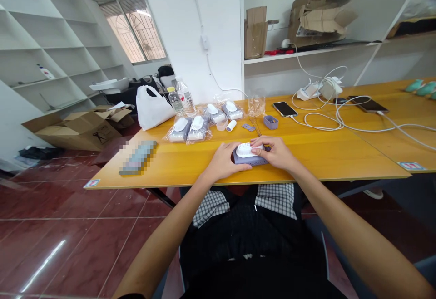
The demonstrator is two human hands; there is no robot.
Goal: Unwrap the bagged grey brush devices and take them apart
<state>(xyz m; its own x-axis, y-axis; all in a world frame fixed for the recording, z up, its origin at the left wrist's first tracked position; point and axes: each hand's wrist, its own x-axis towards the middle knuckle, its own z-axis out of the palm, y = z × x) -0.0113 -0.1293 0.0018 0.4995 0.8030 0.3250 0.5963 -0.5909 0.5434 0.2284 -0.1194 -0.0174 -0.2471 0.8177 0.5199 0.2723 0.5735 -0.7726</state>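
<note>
The grey device point(250, 158) lies near the front edge of the desk point(327, 156). The left hand point(223, 162) is half closed and grips its end. The right hand point(277, 153) bends its fingers over the white cap point(244, 149). The cap seems to be in fitting, and this asks for even pressure from both sides.

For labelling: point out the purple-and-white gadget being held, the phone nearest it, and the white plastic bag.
purple-and-white gadget point(245, 150), head view, its white ribbed top.
phone point(284, 108), head view, middle of its dark screen.
white plastic bag point(151, 108), head view, its bulging front.
</note>
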